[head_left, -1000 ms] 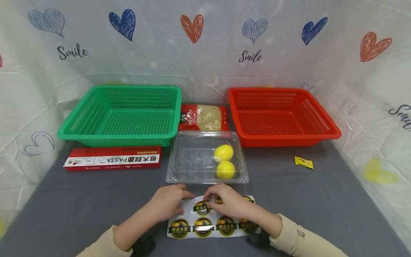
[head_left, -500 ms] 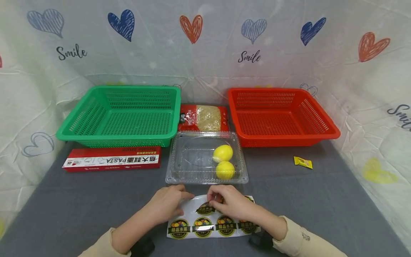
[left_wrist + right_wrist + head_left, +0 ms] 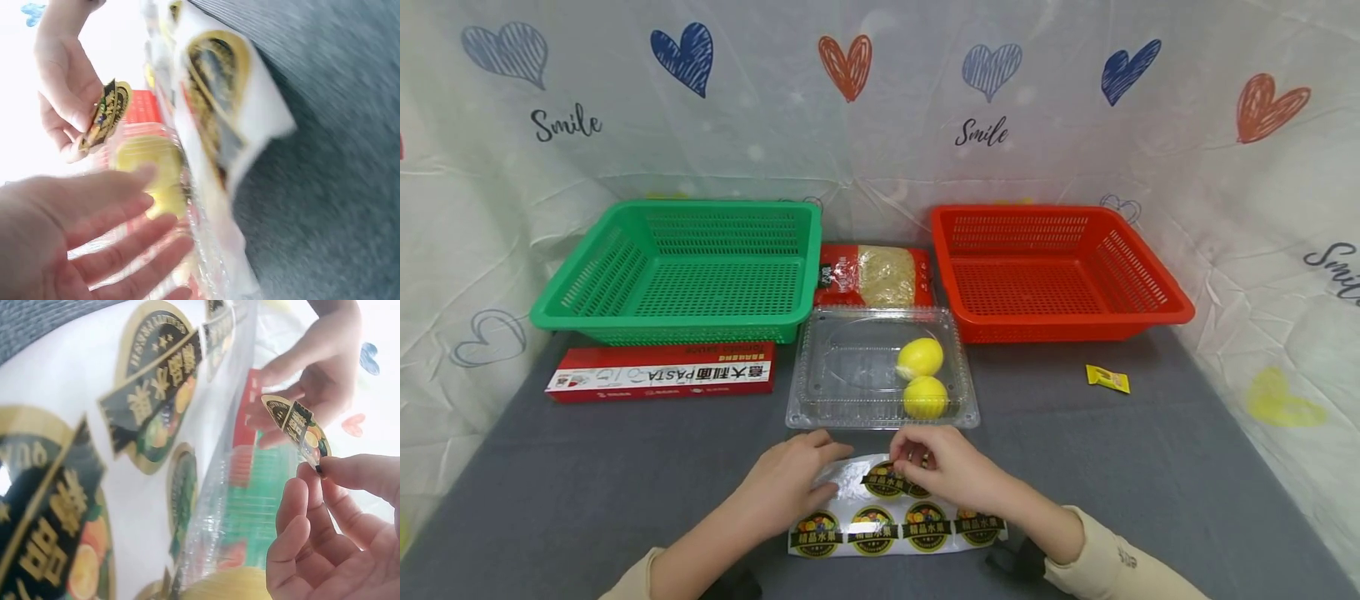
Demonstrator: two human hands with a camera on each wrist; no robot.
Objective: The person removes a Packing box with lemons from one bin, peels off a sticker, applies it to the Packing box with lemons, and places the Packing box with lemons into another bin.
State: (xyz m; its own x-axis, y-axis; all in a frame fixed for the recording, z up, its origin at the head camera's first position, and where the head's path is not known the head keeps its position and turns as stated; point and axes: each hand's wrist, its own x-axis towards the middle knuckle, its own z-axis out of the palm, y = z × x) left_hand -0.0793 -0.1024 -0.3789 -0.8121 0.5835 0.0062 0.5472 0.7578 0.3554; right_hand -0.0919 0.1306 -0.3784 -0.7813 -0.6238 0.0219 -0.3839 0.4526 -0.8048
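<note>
Two yellow fruits point(image 3: 925, 398) sit inside the clear box point(image 3: 850, 367); right hand point(image 3: 953, 468) pinches a sticker point(image 3: 303, 430); left hand point(image 3: 790, 477) is spread.

The grey table point(image 3: 647, 458) bears a green basket point(image 3: 670, 322), red basket point(image 3: 1075, 320), box point(image 3: 662, 372), bag point(image 3: 883, 275), clear container point(image 3: 850, 367), yellow packet point(image 3: 1107, 378) and sticker sheet point(image 3: 852, 496).

Bag point(image 3: 887, 277) between left basket point(image 3: 722, 283), right basket point(image 3: 1026, 285); container point(image 3: 853, 362) before bag, lemons point(image 3: 924, 397) inside; sticker sheet point(image 3: 900, 510) before container.
</note>
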